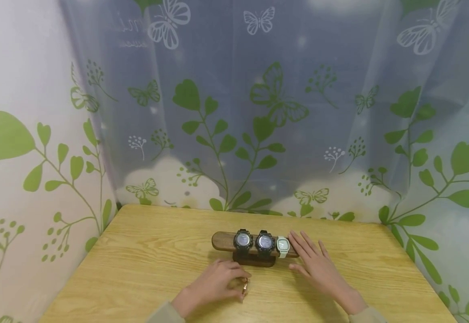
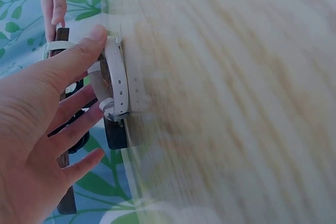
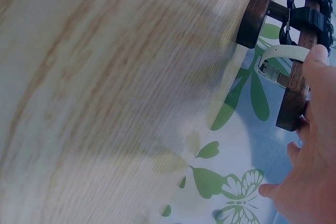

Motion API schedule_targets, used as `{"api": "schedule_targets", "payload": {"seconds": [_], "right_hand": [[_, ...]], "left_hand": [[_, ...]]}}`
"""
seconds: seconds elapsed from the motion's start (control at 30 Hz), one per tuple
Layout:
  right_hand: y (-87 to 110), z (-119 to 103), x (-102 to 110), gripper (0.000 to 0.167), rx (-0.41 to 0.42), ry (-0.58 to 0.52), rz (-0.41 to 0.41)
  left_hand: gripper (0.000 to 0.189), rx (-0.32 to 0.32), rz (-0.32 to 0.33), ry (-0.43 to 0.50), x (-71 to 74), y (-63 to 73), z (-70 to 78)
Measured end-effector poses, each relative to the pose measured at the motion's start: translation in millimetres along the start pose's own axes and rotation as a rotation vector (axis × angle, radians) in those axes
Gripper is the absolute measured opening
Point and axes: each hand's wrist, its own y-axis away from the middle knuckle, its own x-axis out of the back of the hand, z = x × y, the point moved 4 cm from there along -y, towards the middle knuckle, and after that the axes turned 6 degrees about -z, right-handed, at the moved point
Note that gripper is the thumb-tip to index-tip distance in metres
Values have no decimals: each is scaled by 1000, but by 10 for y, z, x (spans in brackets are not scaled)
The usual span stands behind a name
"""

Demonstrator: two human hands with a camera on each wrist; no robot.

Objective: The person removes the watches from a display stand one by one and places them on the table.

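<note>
My left hand (image 1: 222, 280) pinches a watch between thumb and fingers in front of the display stand; in the left wrist view this watch (image 2: 119, 80) shows a pale, punched strap with a buckle. In the head view, a rose-gold glint marks it. The dark wooden watch stand (image 1: 222, 241) carries two black watches (image 1: 243, 240) and a mint-white watch (image 1: 283, 245) on its bar. Around the bar's right end, my right hand (image 1: 319, 267) has its fingers straight and spread, fingertips beside the mint-white watch. In the right wrist view its thumb (image 3: 316, 59) overlaps that watch's strap.
The stand's base (image 1: 254, 259) rests on a light wooden table (image 1: 145, 242). Behind the table's back edge hangs a curtain (image 1: 218, 134) printed with leaves and butterflies, and similar cloth lines both sides.
</note>
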Motion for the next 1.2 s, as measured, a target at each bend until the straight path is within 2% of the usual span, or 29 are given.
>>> {"api": "schedule_targets", "payload": {"seconds": [0.27,0.4,0.67,0.87,1.03,1.2], "right_hand": [[-15,23,1,83,-21,-38,-34],[-17,24,-2,83,-24,-42,-42],[-6,-13,18,84,10,-24,15],[-7,-24,30,82,-5,-20,-9],[-6,-25,32,82,-7,-20,-17],[-5,-15,24,83,-3,-17,-4]], "left_hand": [[55,11,-16,18,33,0,17],[49,-11,23,33,48,9,22],[38,-123,208,59,161,33,12],[36,-175,352,38,264,74,-39],[38,-210,467,25,372,118,-67],[39,-207,557,-32,492,113,-111]]}}
